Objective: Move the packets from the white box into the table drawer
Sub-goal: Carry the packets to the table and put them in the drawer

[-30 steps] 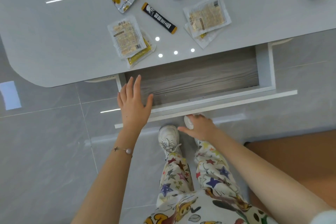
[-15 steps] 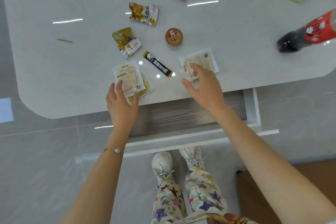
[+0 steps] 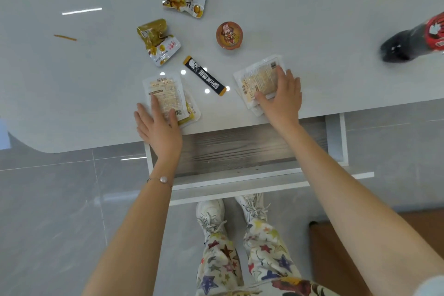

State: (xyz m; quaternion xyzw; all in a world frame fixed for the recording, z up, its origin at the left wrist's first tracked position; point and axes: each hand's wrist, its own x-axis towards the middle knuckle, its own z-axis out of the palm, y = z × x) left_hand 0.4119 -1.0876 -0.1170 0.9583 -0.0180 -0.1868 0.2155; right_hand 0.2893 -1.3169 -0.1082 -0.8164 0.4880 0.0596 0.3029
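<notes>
Grey worktop, open drawer below: left grip and right grip lie flat, released, on packets; pickup starting, fingers must close.

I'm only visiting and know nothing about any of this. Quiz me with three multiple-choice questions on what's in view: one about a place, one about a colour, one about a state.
1. Where does the black stick sachet lie?
A) on the floor
B) on the table between the left packet pile and the right packet pile
C) on a chair

2. What colour is the label on the bottle?
A) red
B) green
C) blue

3. How is the drawer?
A) shut
B) pulled open
C) lifted onto the table

Answers:
1 B, it sits on the tabletop between the two piles.
2 A, a red label wraps the dark bottle.
3 B, its wood-grain floor shows below the table edge.
</notes>
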